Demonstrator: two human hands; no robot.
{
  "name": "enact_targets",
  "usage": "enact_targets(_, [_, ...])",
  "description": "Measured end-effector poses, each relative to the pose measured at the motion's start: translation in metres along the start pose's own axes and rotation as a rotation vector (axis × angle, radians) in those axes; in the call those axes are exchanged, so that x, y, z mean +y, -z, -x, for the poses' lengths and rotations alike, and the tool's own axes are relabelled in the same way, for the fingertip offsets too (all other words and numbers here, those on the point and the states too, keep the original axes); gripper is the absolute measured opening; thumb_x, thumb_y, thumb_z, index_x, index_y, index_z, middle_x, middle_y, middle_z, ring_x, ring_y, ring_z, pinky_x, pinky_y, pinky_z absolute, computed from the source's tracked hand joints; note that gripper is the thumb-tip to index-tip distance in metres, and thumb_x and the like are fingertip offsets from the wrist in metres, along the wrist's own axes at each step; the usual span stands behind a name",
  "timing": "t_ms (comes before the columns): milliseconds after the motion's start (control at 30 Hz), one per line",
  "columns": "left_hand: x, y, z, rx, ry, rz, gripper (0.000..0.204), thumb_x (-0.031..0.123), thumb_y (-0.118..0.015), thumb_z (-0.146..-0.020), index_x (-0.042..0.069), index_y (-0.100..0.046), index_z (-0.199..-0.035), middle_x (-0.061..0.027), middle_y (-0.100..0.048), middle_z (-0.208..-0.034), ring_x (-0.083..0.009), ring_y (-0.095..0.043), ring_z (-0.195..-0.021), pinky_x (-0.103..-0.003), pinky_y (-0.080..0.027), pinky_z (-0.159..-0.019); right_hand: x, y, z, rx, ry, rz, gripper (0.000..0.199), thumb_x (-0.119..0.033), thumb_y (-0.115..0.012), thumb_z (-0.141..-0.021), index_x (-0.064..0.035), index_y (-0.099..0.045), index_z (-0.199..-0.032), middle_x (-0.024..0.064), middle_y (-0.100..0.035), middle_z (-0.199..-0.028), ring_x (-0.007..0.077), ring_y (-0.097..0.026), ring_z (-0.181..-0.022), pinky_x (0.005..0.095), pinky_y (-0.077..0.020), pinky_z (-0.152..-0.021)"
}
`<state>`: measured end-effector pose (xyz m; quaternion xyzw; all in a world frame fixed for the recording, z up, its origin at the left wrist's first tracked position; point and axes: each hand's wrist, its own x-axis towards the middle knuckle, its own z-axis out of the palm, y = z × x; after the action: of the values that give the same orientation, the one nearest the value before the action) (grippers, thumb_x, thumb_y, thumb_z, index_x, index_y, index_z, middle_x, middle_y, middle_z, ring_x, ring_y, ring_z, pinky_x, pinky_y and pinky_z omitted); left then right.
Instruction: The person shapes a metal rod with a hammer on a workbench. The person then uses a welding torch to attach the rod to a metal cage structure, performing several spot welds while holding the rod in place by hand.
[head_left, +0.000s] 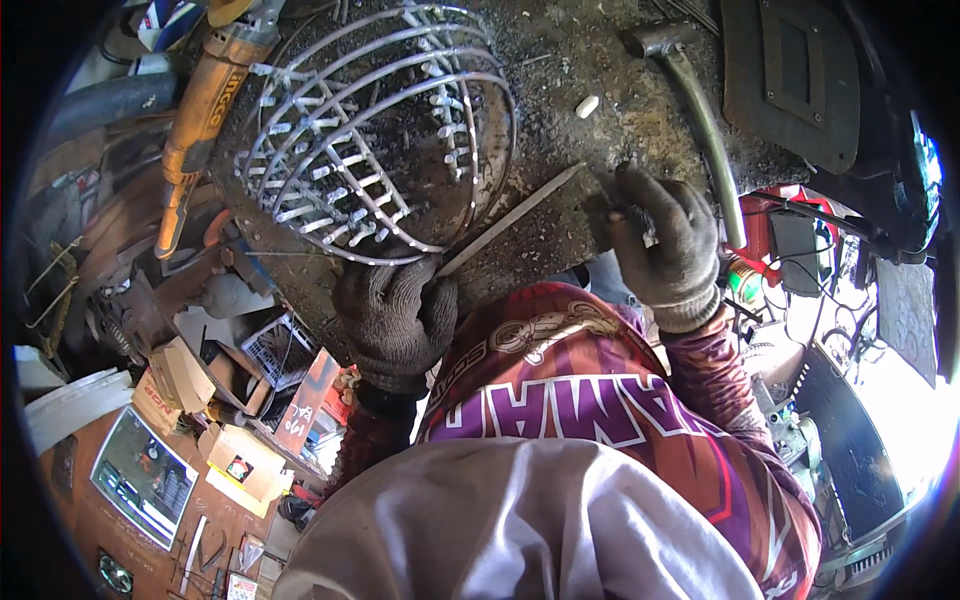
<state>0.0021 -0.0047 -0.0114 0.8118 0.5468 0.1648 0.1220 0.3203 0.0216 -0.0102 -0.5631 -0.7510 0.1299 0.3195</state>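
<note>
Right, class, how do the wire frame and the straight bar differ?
The wire frame curves into an open, rounded cage; the straight bar is a single narrow length. The wire frame spreads much wider than the straight bar. The wire frame carries rows of short pieces; the straight bar shows none. Both look metallic.

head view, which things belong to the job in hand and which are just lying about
Probably the job:
- metal wire frame
- slim rod, both beside the left gloved hand

Apparently lying about:
- hammer
- orange grinder
- welding mask
- small white piece
</note>
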Motion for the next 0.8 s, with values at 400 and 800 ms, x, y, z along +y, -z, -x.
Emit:
enact_targets(400, [0.01, 0.006, -0.004, -0.068, 0.068, -0.031, 0.03, 0.016, -0.079, -0.079, 0.011, -0.076, -0.108, -0.0131, -0.072, -0.122, -0.0384, -0.066, -0.119, -0.054, -0.046, -0.106, 0.03, -0.008, -0.018, -0.182, 0.17, -0.198, 0.034, -0.017, -0.085, -0.075, -0.0099, -0.075, -0.106, 0.0052, -0.071, -0.09, 0.0262, -0.069, -0.072, 0.0403, -0.0571, -0.062])
enact_targets(800, [0.017, 0.006, -0.015, -0.127, 0.133, -0.077, 0.025, 0.019, -0.078, -0.077, 0.016, -0.078, -0.102, -0.0096, -0.075, -0.116, -0.029, -0.071, -0.108, -0.049, -0.049, -0.095, 0.049, 0.001, -0.02, -0.286, 0.126, -0.466, 0.038, -0.018, -0.084, -0.075, -0.0115, -0.075, -0.111, 0.0081, -0.071, -0.097, 0.0311, -0.071, -0.081, 0.0442, -0.0586, -0.073])
